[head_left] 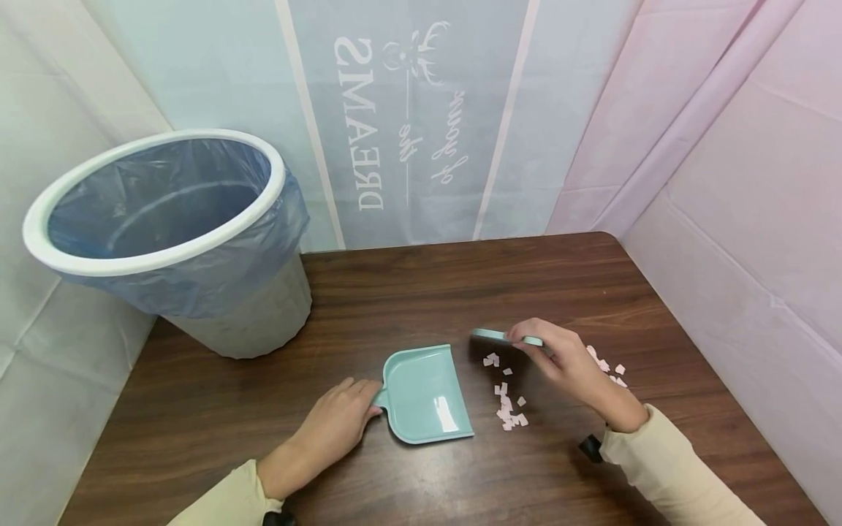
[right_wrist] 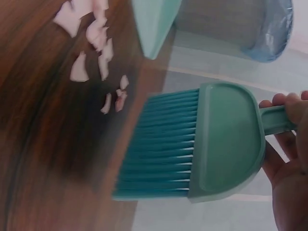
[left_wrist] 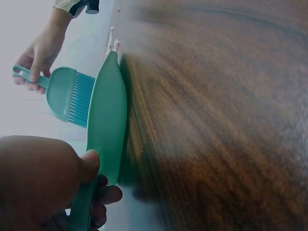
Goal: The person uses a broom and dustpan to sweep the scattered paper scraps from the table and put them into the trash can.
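A light green dustpan (head_left: 421, 398) lies on the wooden table, its wide lip facing right. My left hand (head_left: 338, 418) grips its short handle, thumb on top in the left wrist view. In my right hand (head_left: 559, 358) is a small green hand brush (right_wrist: 231, 139), held by the handle with its teal bristles (right_wrist: 161, 144) pointing down. The brush is upright, just above or at the tabletop; exact contact is hard to tell. Pink paper scraps (head_left: 505, 409) lie in a loose strip between the dustpan's lip and the brush. More scraps (head_left: 618, 376) lie behind my right wrist.
A white-rimmed trash bin (head_left: 276, 299) with a blue plastic liner stands at the table's back left. Behind the brown wooden table (head_left: 395, 292) hangs a printed cloth (head_left: 421, 131), and pale fabric (head_left: 743, 183) borders the right side.
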Tool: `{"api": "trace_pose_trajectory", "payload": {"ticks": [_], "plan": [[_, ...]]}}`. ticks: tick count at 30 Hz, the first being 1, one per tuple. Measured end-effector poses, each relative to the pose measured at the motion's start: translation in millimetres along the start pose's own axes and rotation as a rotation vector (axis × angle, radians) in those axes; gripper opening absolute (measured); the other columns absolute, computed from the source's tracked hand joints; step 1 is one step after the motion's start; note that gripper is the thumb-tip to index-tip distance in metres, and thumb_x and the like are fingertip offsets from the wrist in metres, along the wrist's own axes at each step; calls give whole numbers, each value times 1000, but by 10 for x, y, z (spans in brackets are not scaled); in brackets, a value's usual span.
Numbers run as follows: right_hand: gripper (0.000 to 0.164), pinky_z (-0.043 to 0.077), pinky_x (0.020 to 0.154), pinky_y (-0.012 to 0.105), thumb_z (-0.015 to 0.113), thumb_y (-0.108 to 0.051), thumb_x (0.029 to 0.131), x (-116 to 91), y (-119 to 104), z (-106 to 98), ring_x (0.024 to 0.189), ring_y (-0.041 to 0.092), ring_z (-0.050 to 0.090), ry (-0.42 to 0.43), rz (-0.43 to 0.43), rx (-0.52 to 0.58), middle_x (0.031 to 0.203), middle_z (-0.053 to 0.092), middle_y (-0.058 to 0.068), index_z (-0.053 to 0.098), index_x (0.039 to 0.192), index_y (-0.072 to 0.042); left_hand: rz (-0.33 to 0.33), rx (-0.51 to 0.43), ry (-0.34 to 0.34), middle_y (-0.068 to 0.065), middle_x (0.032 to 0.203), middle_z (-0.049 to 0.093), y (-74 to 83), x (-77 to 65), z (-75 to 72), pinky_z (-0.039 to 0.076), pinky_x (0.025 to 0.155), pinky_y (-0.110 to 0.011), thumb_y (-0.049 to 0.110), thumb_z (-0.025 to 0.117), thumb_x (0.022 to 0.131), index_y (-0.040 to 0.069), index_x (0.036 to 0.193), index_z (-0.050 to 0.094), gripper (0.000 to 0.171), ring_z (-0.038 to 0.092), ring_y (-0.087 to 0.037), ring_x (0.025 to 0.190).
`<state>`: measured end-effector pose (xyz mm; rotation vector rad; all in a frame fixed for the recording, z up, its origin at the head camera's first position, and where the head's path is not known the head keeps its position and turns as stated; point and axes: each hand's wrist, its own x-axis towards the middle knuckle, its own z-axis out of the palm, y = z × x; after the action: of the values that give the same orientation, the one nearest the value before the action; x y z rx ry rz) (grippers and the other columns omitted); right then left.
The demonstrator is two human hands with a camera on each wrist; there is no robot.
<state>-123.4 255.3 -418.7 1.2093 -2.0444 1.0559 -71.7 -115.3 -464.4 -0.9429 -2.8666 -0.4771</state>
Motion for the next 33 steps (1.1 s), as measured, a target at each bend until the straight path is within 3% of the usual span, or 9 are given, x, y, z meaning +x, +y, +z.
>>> {"api": "trace_pose_trajectory", "payload": {"ticks": [8, 12, 18, 25, 30, 33], "plan": [[22, 51, 93, 18, 57, -17, 105, -76, 23, 19, 92, 20, 69, -34, 31, 51, 92, 70, 13, 66, 98, 1, -9, -16, -21, -3, 105, 70, -4, 8, -2, 54, 76, -35, 19, 72, 95, 6, 116, 65, 25, 58, -16, 84], [10, 51, 93, 18, 60, -8, 103, -129, -6, -10, 94, 19, 69, -50, 52, 86, 94, 71, 13, 66, 100, -1, -8, -15, -22, -3, 105, 70, -13, -4, 10, 54, 75, -35, 19, 71, 95, 6, 116, 65, 25, 57, -15, 83], [5, 53, 86, 18, 63, -1, 100, -156, -68, -92, 101, 16, 69, -67, 90, 211, 98, 72, 16, 65, 103, 3, 1, 10, -29, -2, 104, 69, -29, -3, 16, 53, 75, -35, 21, 70, 96, 6, 117, 64, 26, 56, -15, 82], [30, 56, 61, 22, 66, 21, 87, -157, -183, -208, 99, 8, 69, -139, 259, 272, 100, 72, 10, 64, 104, -3, 12, 26, -36, -3, 103, 69, -30, 14, -8, 52, 71, -35, 22, 70, 96, 5, 117, 64, 28, 55, -16, 81], [10, 57, 75, 21, 64, 11, 95, -128, -160, -232, 99, 14, 70, -85, 191, 350, 101, 72, 12, 62, 102, 5, -3, 30, -55, -2, 104, 69, -30, 15, -12, 51, 70, -35, 23, 69, 96, 6, 118, 65, 28, 55, -15, 82], [7, 55, 78, 20, 63, 10, 95, -95, -150, -292, 99, 17, 70, -66, 167, 375, 101, 72, 13, 60, 101, 8, -12, 31, -61, -2, 104, 69, -27, 18, -14, 51, 71, -36, 22, 69, 97, 7, 119, 65, 28, 56, -15, 83]]}}
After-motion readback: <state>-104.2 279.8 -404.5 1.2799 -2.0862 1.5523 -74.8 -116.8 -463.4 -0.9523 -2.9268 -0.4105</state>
